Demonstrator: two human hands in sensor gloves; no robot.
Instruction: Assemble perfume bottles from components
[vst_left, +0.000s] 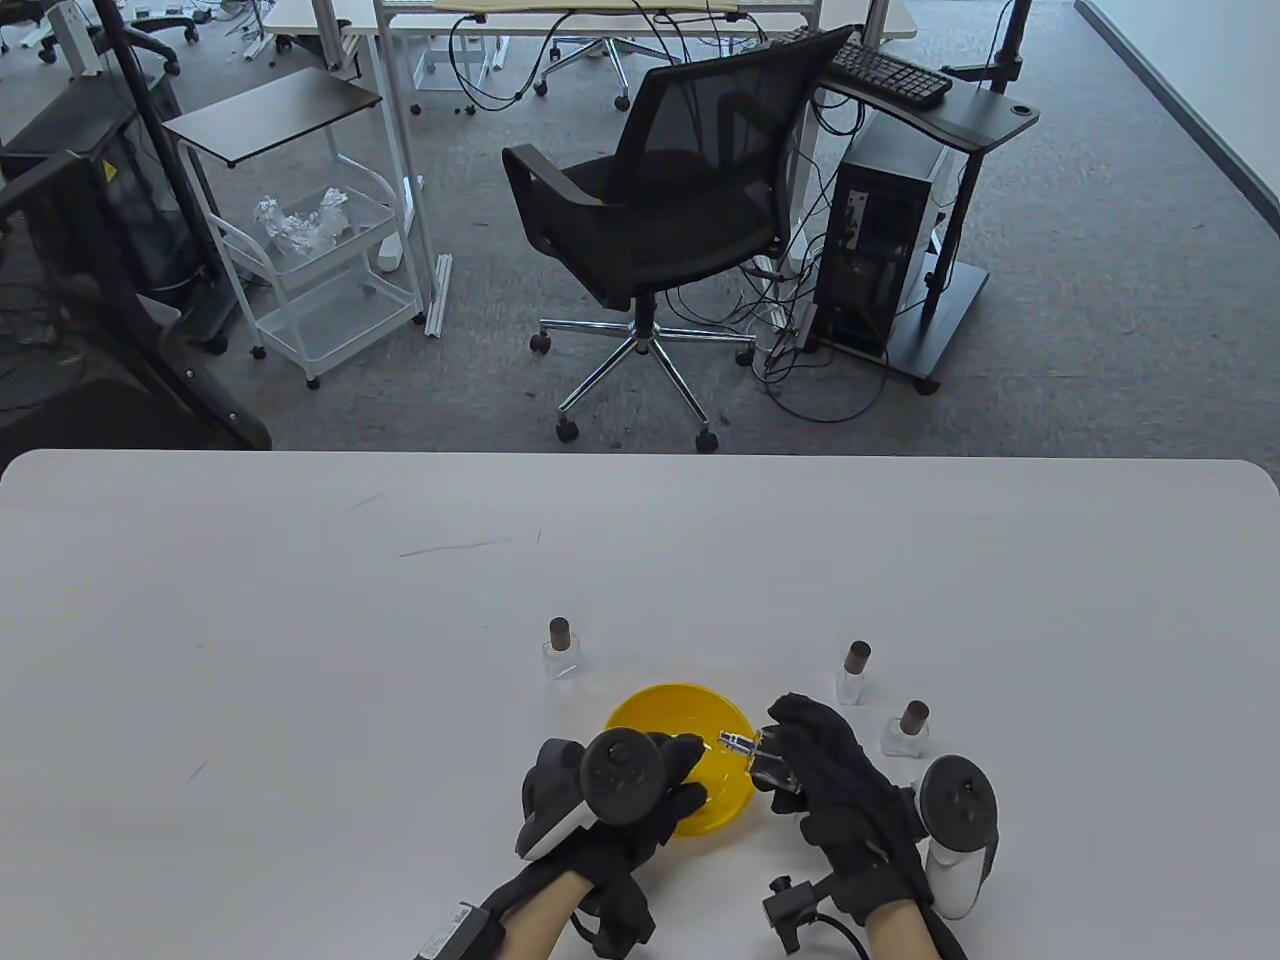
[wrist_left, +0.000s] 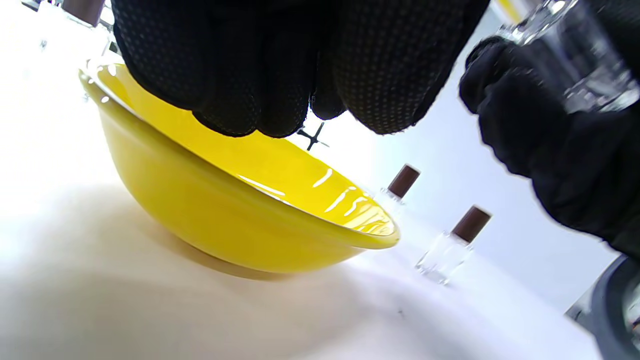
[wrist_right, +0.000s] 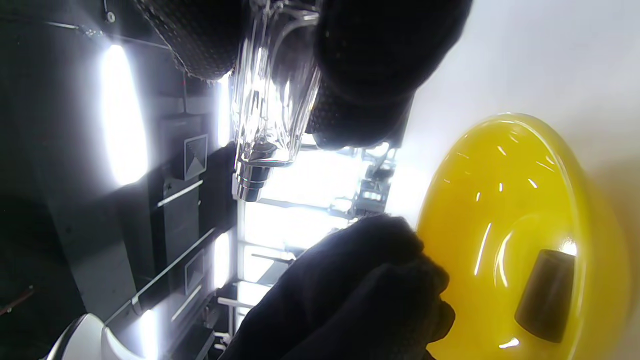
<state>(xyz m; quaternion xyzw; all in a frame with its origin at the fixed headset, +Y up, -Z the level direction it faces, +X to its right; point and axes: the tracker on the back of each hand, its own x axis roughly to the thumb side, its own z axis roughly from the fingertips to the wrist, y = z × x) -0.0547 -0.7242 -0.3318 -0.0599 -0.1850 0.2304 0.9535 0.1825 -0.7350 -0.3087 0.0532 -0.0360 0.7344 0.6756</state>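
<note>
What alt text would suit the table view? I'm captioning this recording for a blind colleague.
Two gloved hands work over a yellow bowl on a white table: the right hand holds an uncapped glass bottle tilted over the bowl, and the left hand reaches into the bowl. Three brown-capped bottles stand behind and to the right.

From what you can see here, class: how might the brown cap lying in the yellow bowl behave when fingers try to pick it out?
The brown cap looks small and cylindrical, lying on its side, so it may roll. The yellow bowl looks glossy and curved, so the cap would probably slide back toward the bottom.
</note>
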